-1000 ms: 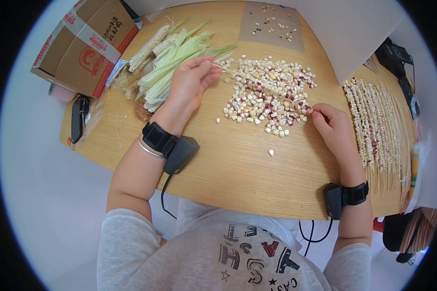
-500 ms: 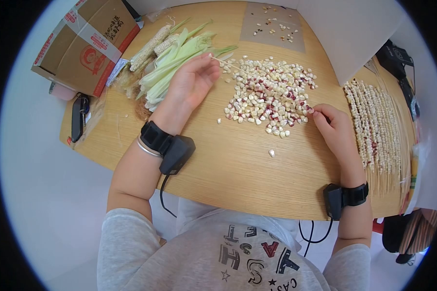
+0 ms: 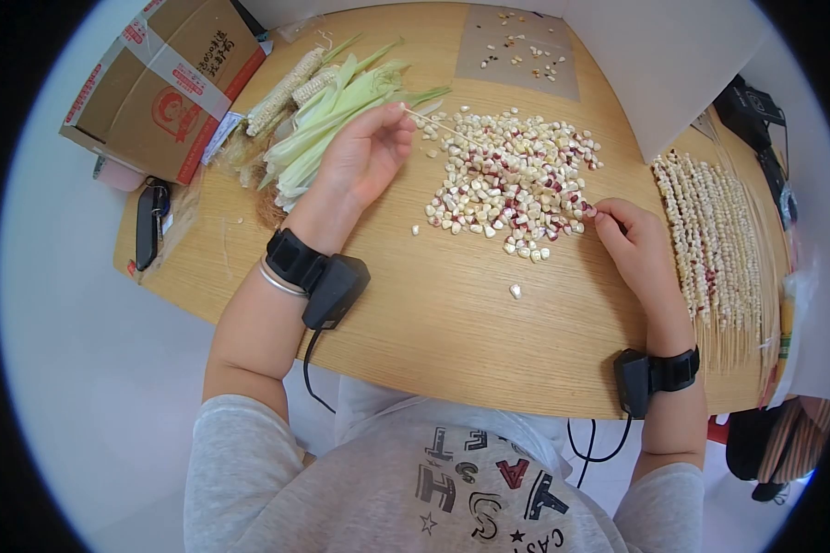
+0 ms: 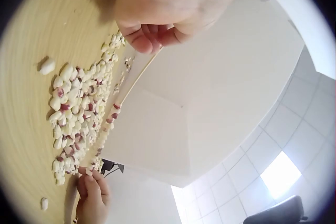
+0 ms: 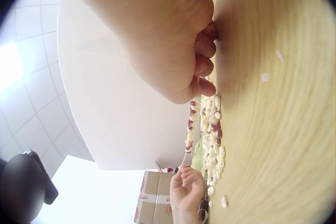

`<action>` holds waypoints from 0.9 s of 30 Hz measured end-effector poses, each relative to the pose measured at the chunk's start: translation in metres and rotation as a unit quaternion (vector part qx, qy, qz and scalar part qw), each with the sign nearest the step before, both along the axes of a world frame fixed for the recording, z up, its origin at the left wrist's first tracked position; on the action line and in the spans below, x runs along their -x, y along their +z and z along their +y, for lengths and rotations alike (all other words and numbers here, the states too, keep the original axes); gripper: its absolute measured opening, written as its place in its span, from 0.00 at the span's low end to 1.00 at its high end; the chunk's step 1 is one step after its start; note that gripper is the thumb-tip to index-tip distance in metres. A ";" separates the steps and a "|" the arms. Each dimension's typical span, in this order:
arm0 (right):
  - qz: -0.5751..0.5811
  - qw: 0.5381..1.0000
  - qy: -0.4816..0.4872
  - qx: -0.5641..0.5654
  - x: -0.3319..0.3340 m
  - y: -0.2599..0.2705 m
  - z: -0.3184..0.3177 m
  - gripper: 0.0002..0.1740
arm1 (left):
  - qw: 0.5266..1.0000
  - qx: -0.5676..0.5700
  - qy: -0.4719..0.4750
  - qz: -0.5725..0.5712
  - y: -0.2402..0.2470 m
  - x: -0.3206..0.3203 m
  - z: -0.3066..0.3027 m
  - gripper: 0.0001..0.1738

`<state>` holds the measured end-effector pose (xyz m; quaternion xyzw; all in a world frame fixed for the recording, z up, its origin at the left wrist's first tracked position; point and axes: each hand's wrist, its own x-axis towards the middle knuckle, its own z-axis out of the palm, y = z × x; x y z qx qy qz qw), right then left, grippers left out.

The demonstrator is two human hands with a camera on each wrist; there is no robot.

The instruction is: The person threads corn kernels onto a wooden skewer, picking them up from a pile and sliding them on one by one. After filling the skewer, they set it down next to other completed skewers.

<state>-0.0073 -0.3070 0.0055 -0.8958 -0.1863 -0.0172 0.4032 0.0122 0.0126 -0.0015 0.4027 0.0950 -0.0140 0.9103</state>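
A thin stick [image 4: 137, 79] strung with white and dark red corn kernels [image 5: 191, 124] spans between the two hands, above a loose kernel pile [image 3: 503, 198]. The left hand [image 3: 367, 158] pinches the stick's bare end between thumb and fingertips, beside the green husks [image 3: 341, 120]. At the pile's right edge, the right hand [image 3: 634, 241] pinches the other end of the strung kernels; its fingertips are partly hidden in the right wrist view. In the left wrist view, kernels cover the stick's far part while the part near the left hand is bare.
Rows of kernel-strung sticks [image 3: 715, 240] lie at the right. A cardboard box [image 3: 171, 88] and a black key case [image 3: 147, 226] are at the left. Corn cobs [image 3: 281, 97] lie by the husks. Scattered kernels lie on a grey sheet [image 3: 516, 55]; a white panel [image 3: 659, 64] stands behind.
The left hand has shifted slightly left and turned, its fingers now lying away from the strung kernels, with more bare stick showing. The right hand has hardly moved.
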 end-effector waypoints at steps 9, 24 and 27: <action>-0.001 1.000 -0.006 0.016 0.001 0.004 0.001 0.10 | 1.000 0.022 -0.012 0.002 0.002 0.001 -0.001 0.09; 0.020 1.000 -0.012 0.004 0.000 0.002 -0.001 0.10 | 0.998 0.033 -0.051 -0.004 0.002 0.001 0.000 0.05; 0.019 1.000 -0.012 0.012 0.000 0.003 -0.001 0.10 | 0.997 0.038 -0.060 -0.004 0.001 0.000 0.002 0.05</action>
